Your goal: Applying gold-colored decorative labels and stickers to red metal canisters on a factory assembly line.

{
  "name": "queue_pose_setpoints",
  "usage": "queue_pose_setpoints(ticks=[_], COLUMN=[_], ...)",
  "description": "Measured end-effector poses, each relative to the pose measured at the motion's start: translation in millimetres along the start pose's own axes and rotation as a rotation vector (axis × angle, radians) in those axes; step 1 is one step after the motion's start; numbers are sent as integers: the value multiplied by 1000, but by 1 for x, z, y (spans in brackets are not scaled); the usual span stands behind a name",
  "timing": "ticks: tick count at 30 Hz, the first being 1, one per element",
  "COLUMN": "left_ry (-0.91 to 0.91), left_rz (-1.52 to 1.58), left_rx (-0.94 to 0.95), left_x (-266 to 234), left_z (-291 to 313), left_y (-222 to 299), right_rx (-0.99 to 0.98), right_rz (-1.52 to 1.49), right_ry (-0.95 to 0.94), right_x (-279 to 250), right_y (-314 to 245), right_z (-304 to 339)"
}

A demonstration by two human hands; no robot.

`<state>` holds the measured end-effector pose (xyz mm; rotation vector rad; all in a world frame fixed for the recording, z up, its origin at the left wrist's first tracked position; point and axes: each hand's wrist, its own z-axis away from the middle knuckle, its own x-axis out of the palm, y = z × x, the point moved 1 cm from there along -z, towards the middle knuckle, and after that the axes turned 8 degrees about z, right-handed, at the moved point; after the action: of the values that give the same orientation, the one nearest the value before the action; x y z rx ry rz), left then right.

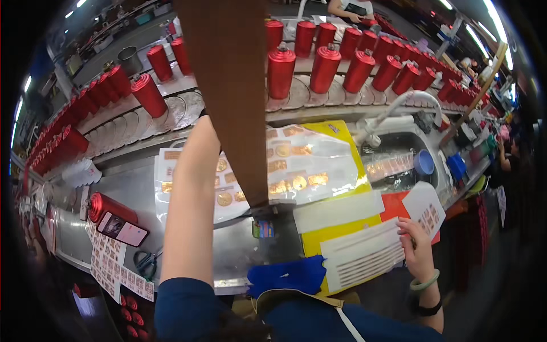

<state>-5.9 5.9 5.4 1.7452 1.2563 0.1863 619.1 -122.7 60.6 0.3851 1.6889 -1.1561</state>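
Note:
My left forearm (191, 188) reaches forward over sheets of gold decals (302, 165). A brown post hides its hand, so its fingers and anything in them cannot be seen. My right hand (417, 248) rests at the right edge of a white sheet with several dark strips (364, 259). Its fingers are loosely bent and apart, with nothing visibly gripped. Just beyond its fingertips lies a white piece with reddish-gold decals (430, 215). Beneath these papers are a yellow sheet (316, 244) and a red one (393, 205).
The brown post (233, 102) stands before me. Red bottles (327, 68) line a conveyor behind the steel table. A sink (399, 148) at right holds a decal strip and blue cup (423, 162). At left are a lying red bottle (108, 206), phone (122, 229) and scissors (146, 265).

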Motion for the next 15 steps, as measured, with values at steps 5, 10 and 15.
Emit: queue_pose_setpoints(ticks=[5,10,15], left_ry=[-18,-68,301], left_rz=[247,78,546], left_rx=[84,-328,-27], left_x=[-25,-123,-220], left_z=[37,102,237], left_y=[25,97,173], right_rx=[70,-83,-321], right_rz=[-326,-354,-460], right_ry=[15,1,-82], right_x=[31,57,80], right_y=[9,6,-42], right_z=[8,1,-7])
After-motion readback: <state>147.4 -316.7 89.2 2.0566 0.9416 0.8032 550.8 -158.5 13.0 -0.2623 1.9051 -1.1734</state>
